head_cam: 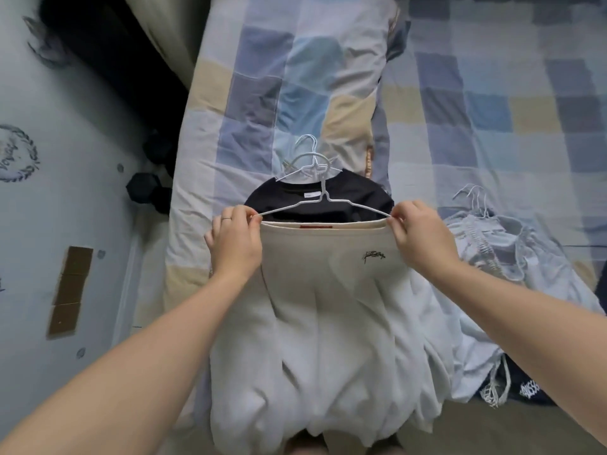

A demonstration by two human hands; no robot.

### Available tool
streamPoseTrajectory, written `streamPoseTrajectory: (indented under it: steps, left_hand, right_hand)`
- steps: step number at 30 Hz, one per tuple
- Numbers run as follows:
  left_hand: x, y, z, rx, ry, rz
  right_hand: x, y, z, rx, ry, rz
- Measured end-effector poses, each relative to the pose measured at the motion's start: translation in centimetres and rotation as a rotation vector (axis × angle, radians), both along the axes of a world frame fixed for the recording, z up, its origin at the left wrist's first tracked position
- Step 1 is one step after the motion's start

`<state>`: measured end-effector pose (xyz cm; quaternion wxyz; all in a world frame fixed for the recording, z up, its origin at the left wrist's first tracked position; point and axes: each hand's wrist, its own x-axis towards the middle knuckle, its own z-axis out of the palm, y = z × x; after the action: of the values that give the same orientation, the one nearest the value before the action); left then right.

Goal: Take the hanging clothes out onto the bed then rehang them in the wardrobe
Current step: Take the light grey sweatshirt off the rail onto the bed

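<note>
A cream garment with a small black logo lies lengthwise on the bed, its waistband stretched wide. My left hand pinches the left end of the waistband together with the left tip of a white wire hanger. My right hand pinches the right end and the hanger's right tip. Beyond the hanger lies a black shirt on more white hangers, hooks pointing away from me.
A heap of pale blue and white clothes with white hangers lies to the right on the checked bedspread. A dark garment with white print hangs at the bed's near right edge. Floor with dark dumbbells lies left.
</note>
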<state>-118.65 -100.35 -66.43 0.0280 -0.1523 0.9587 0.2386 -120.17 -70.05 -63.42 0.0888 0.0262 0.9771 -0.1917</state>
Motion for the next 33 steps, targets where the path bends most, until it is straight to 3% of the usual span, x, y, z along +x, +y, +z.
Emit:
streamPoseTrajectory:
  steps: [6, 15, 22, 33]
  left_hand:
    - [-6.3, -0.3, -8.8, -0.023, -0.030, -0.045]
    - [-9.5, 0.0, -15.0, 0.009, -0.164, -0.069]
    - [-4.9, 0.1, -12.0, -0.024, -0.273, -0.196]
    - [4.4, 3.9, 1.0, 0.021, -0.348, -0.380]
  right_hand:
    - [-5.5, -1.1, -9.0, -0.014, -0.044, -0.069]
    - [-8.8, -2.8, -16.5, -0.141, -0.203, -0.132]
    - [-4.8, -3.0, -13.1, 0.060, -0.286, 0.034]
    - [7.2, -3.0, -0.3, 0.108, -0.349, 0.071]
